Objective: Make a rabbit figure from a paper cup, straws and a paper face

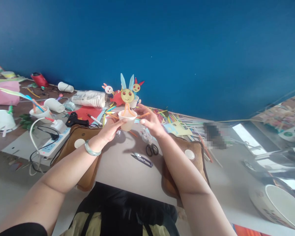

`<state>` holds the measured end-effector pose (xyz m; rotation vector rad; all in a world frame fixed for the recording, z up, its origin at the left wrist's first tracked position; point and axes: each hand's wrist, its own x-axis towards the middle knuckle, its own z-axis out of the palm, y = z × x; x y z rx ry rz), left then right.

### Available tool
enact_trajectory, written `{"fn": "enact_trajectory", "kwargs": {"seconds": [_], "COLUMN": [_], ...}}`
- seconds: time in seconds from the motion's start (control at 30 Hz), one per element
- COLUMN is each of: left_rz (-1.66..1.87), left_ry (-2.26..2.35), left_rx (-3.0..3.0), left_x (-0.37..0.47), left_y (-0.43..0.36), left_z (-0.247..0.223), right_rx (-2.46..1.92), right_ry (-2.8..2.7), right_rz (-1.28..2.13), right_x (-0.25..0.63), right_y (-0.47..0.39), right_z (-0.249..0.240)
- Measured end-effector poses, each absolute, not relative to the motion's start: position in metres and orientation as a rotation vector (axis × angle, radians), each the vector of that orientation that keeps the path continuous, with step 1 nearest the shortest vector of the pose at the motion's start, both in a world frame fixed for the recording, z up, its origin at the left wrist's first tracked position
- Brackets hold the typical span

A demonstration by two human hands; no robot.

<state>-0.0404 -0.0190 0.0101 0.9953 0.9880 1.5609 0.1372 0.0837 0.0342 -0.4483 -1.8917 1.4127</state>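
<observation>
A white paper cup is held up over the table in my left hand, its thumb against the cup's side. Out of the cup rises a yellow smiling rabbit face with light blue ears, on orange strips. Orange arms stick out from both sides of the cup. My right hand is cupped by the cup's right side, thumb and fingers apart around the right orange arm. Below lie black-handled scissors and small thread snips.
Behind stand two similar face figures, one with red ears. On the left are a hot glue gun, a power strip, and stacked paper cups. Brown cushions lie under both forearms. Coloured strips and a white tub are rightward.
</observation>
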Motion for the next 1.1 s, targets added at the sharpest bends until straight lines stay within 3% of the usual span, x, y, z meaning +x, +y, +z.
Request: {"fn": "enact_trajectory", "kwargs": {"seconds": [0.33, 0.7, 1.1], "left_rz": [1.344, 1.18, 1.165], "left_ry": [0.908, 0.899, 0.877], "left_rx": [1.107, 1.234, 1.138], "left_x": [-0.037, -0.036, -0.035], "left_y": [-0.022, -0.025, -0.026], "left_z": [0.009, 0.007, 0.002], "right_rx": [-0.677, -0.438, -0.475], "right_ry": [-1.878, -2.043, -2.067], "right_rz": [1.465, 1.678, 1.468], "right_x": [0.161, 0.16, 0.153], "right_y": [0.097, 0.092, 0.086], "right_z": [0.061, 0.063, 0.057]}}
